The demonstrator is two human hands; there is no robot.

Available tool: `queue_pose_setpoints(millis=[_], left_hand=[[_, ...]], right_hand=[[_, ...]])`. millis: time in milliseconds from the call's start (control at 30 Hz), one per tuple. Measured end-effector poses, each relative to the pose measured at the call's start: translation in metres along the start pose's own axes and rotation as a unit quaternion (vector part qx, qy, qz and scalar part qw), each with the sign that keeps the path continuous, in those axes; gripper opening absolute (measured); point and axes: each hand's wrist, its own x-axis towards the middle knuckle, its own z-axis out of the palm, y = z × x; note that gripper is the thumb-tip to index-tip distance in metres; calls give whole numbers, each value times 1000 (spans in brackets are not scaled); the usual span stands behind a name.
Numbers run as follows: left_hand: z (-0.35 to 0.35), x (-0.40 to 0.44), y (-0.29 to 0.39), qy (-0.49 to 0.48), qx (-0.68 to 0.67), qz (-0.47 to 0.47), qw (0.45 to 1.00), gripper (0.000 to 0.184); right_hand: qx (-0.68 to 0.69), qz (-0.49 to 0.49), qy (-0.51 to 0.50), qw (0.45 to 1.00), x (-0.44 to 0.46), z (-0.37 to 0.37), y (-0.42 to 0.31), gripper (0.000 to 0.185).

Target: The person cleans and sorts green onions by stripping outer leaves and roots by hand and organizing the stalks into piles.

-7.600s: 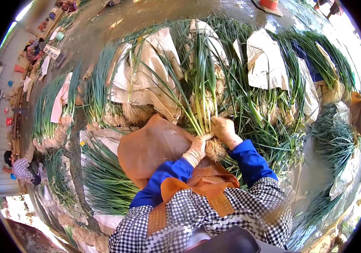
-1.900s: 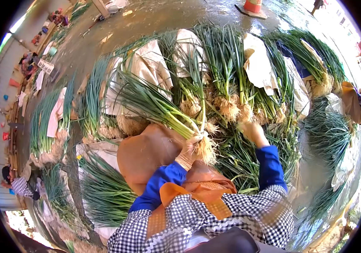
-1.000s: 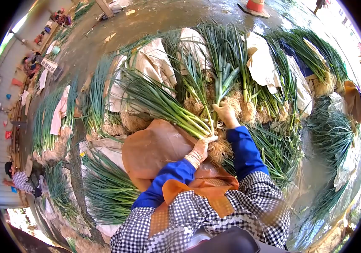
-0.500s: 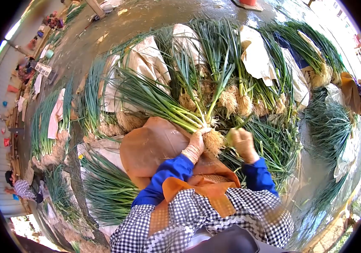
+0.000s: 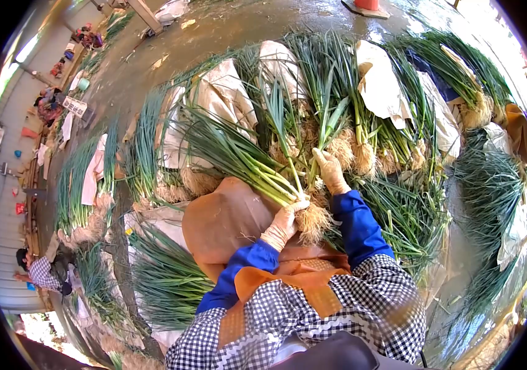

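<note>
My left hand [image 5: 283, 223] is wrapped round the lower stalks of a bunch of green garlic [image 5: 257, 169], just above its pale, tangled roots [image 5: 314, 222]. The bunch lies slanted over the brown apron on my lap, leaves pointing up and to the left. My right hand [image 5: 331, 171] is closed on a single green garlic stalk [image 5: 324, 137] standing up beside the bunch, with its thumb and fingers pinched together. Both hands wear pale, thin gloves. The lower end of that stalk is partly hidden by my right hand and the roots.
Bundles of green garlic [image 5: 322, 68] lie in a row ahead, with pale cloths [image 5: 220, 92] between them. Loose leaves [image 5: 399, 216] are heaped on the right, and another pile [image 5: 168, 280] lies at left. A person [image 5: 44, 271] crouches at far left. Wet floor [image 5: 214, 31] stretches behind.
My right hand has moved up and to the left, from beside the roots to the upright stalk, which it now pinches. My left hand keeps its hold on the bunch.
</note>
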Motion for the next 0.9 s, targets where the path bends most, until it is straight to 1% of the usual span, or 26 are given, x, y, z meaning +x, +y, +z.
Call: queue_pose_setpoints(millis=[33, 67, 100, 133, 167, 200, 233, 300, 333, 367, 400, 433, 467, 500, 533, 567, 600, 633, 667, 700, 733, 767, 800, 833, 900], left_hand=[[2, 1, -3, -14, -6, 25, 1000, 22], [4, 5, -4, -5, -3, 33, 999, 22], [2, 14, -7, -24, -47, 3, 999, 22], [3, 17, -8, -25, -53, -5, 998, 22], [3, 20, -10, -26, -61, -12, 998, 22], [4, 22, -14, -7, -79, -6, 997, 22], [3, 24, -13, -5, -78, -5, 997, 22], [-4, 33, -14, 33, -56, 72, 995, 22], [-25, 44, -19, -7, -66, 57, 996, 22], [-21, 46, -17, 6, -100, 47, 994, 24], [-11, 38, -11, 22, -97, 52, 994, 23], [-3, 31, -7, 36, -95, 57, 993, 23], [-4, 33, -7, 35, -95, 55, 993, 23], [-5, 35, -8, 44, -79, 55, 994, 22], [-6, 33, -11, 55, -61, 53, 995, 21], [-7, 33, -11, 52, -58, 52, 996, 21], [-5, 34, -12, 48, -37, 59, 996, 21], [-6, 31, -17, 51, -21, 65, 996, 20], [-4, 28, -17, 41, -1, 67, 997, 24], [-14, 35, -22, 56, 8, 42, 998, 26], [-10, 33, -20, 57, -4, 69, 996, 27], [-6, 31, -19, 58, -17, 93, 994, 28], [-6, 30, -17, 62, -33, 63, 995, 25], [-10, 33, -18, 62, -36, 65, 995, 25], [-29, 44, -24, 19, -55, 83, 995, 21]], right_hand=[[-70, -45, 27, 996, -4, 0, 2, 28], [-146, -73, 73, 984, -11, 2, 6, 29], [-219, -105, 119, 963, -21, 8, -6, 29], [-379, -130, 120, 909, -31, 11, -13, 28], [-421, -152, 129, 885, -35, 13, -5, 28], [-321, -122, 96, 934, -46, 12, -9, 28], [-216, -92, 62, 970, -60, 10, -20, 28], [-116, -81, -42, 989, -100, 1, -43, 24], [-32, 26, -116, 992, -121, -17, -56, 23], [34, 65, -130, 989, -137, -36, -59, 22], [375, 190, -199, 885, -136, -68, -46, 20], [89, 144, -66, 983, -149, -79, -79, 22], [-130, 135, -65, 980, -145, -99, -78, 25], [-436, 148, -96, 883, -130, -120, -46, 27], [-570, 93, -105, 810, -121, -121, -30, 30], [-688, 34, -109, 717, -110, -120, -20, 34], [-494, -33, -71, 866, -94, -101, -12, 39], [-268, -95, -36, 958, -84, -71, -10, 43], [-260, -115, -74, 956, -85, -41, -29, 44], [-250, -142, -109, 951, -84, -18, -48, 44], [-382, -171, -112, 901, -76, -6, -39, 40], [-507, -194, -110, 832, -69, 2, -31, 35], [-594, -210, -130, 766, -68, 7, -37, 26], [-595, -211, -132, 765, -72, 6, -43, 26], [-625, -344, -217, 666, -94, 3, -48, 22]])
